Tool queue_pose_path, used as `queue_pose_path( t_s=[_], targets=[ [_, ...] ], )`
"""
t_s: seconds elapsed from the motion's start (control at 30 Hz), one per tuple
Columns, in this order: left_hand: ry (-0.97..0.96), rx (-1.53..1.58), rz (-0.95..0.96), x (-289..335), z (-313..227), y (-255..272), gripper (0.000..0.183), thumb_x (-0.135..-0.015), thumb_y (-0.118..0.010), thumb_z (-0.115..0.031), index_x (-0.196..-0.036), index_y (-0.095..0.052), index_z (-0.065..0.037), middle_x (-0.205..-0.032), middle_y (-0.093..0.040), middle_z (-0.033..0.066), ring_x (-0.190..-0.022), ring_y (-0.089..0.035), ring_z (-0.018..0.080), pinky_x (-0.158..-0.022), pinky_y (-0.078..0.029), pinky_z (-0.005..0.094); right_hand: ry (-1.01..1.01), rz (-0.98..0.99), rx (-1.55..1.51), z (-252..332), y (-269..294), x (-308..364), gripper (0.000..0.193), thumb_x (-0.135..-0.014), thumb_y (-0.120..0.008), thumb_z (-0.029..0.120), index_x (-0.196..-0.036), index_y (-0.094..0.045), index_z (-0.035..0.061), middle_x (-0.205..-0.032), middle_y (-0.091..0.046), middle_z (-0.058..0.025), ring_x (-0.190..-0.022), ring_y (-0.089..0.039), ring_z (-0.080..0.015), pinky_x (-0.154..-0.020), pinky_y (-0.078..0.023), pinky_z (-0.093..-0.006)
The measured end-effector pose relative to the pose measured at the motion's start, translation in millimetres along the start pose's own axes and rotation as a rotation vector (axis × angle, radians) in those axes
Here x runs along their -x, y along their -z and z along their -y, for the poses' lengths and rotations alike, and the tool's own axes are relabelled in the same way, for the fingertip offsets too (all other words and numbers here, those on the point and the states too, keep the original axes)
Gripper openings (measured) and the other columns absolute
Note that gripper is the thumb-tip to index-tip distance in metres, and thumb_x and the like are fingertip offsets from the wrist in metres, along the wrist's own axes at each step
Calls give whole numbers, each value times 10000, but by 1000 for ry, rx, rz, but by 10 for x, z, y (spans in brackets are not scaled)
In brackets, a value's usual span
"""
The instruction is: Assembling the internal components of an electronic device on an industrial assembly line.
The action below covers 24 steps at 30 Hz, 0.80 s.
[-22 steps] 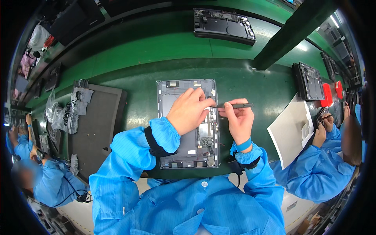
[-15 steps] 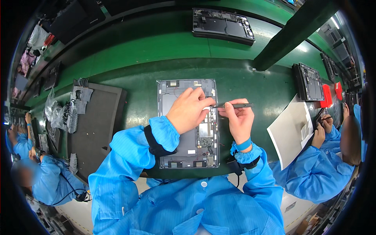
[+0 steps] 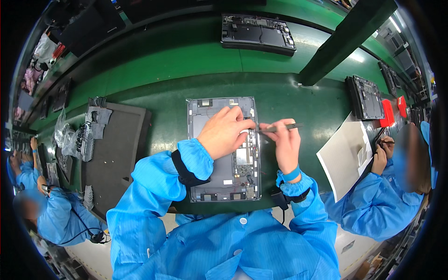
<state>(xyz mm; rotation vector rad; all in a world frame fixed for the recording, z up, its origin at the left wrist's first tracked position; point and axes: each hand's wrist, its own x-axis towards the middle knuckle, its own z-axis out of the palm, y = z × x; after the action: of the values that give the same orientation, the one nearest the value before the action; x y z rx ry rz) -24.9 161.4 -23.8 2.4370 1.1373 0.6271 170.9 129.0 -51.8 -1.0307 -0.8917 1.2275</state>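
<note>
An opened laptop chassis (image 3: 212, 175), dark grey with a strip of circuit board down its right side, lies on the green bench before me. My left hand (image 3: 223, 132) rests over its upper middle, thumb and forefinger curled together at the board's edge. Whatever those fingertips pinch is too small or hidden to name. Just right of the chassis, my right hand (image 3: 285, 140) grips dark, slim tweezers (image 3: 290, 126) between thumb and fingers. They slant slightly, with the tip end at the chassis's right edge, close to my left fingertips.
Left of the chassis lies a dark foam tray (image 3: 119, 154) with grey cable-like parts (image 3: 96, 121) on it. White sheets (image 3: 343, 154) lie to the right. More opened chassis (image 3: 259, 32) sit stacked at the far side, beside a dark post (image 3: 343, 44). A co-worker (image 3: 380, 196) works at right.
My right hand has drawn up slightly and tilted the tweezers, moving the tip a little away from my left fingertips. My left hand stays over the board. The view has shifted slightly.
</note>
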Motion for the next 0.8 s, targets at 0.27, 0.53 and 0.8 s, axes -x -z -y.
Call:
queue_pose_path(
  t_s=[0.27, 0.53, 0.8],
  targets=[
    [7, 41, 23, -6, 37, 6, 249, -822, -678, -143, -1071, -681, -153, -963, -532, 77, -930, -528, 282, -811, -468, 386, 509, 422, 954, 384, 139, -70, 222, -891, -621, 25, -1105, -561, 30, -888, -578, -132, -766, -622, -290, -689, -513, -355],
    [28, 65, 36, -3, 46, -11, 250, -824, -679, -138, -1073, -675, -146, -975, -527, 75, -932, -525, 279, -817, -465, 387, 606, 441, 1191, 428, -18, -111, 135, -798, -672, 21, -920, -694, 77, -853, -564, -68, -755, -615, -274, -664, -508, -385],
    [-3, 57, 17, -2, 30, -41, 258, -815, -690, -138, -1072, -673, -137, -961, -528, 78, -924, -521, 283, -811, -463, 387, 635, 410, 1309, 359, -73, -44, 187, -758, -641, 8, -917, -707, 79, -851, -546, -60, -735, -587, -263, -653, -501, -380]
  ],
)
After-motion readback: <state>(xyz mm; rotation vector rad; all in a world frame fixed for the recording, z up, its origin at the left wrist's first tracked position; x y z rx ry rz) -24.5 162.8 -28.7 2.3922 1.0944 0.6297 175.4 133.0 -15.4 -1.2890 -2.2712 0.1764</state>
